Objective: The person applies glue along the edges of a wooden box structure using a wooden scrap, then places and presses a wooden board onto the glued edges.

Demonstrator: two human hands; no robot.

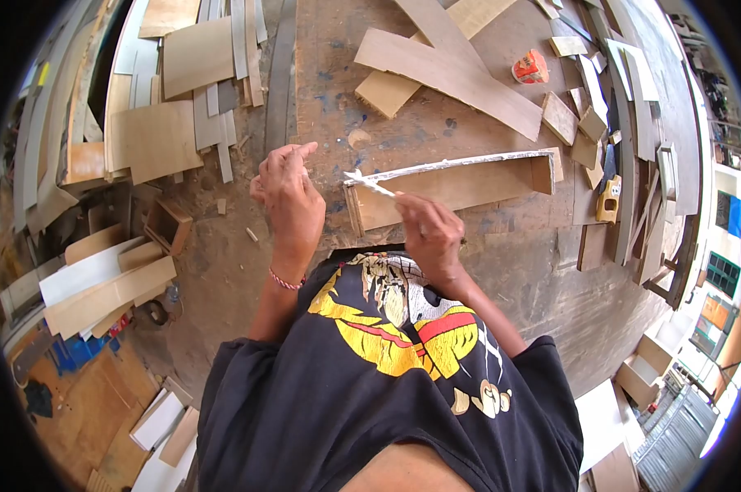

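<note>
A thin stick with a white, glue-coated tip [373, 184] is pinched in my right hand [433, 234]. Its tip touches the left end of a shallow wooden box frame [461, 194] lying on the worktable. White glue [469, 165] runs along the frame's long far edge, from the left corner nearly to the right one. To the left of the frame, my left hand [290, 193] is raised, fingers loosely bent and apart, with nothing visible in it. I cannot see its palm.
Long boards [452, 82] lie crossed at the back of the worktable [329, 98]. A red-and-white cup [530, 67] stands near them. Wood offcuts [560, 119] and a yellow tape measure [608, 199] are on the right. Stacked panels [198, 57] fill the left; an open wooden box [168, 225] sits lower.
</note>
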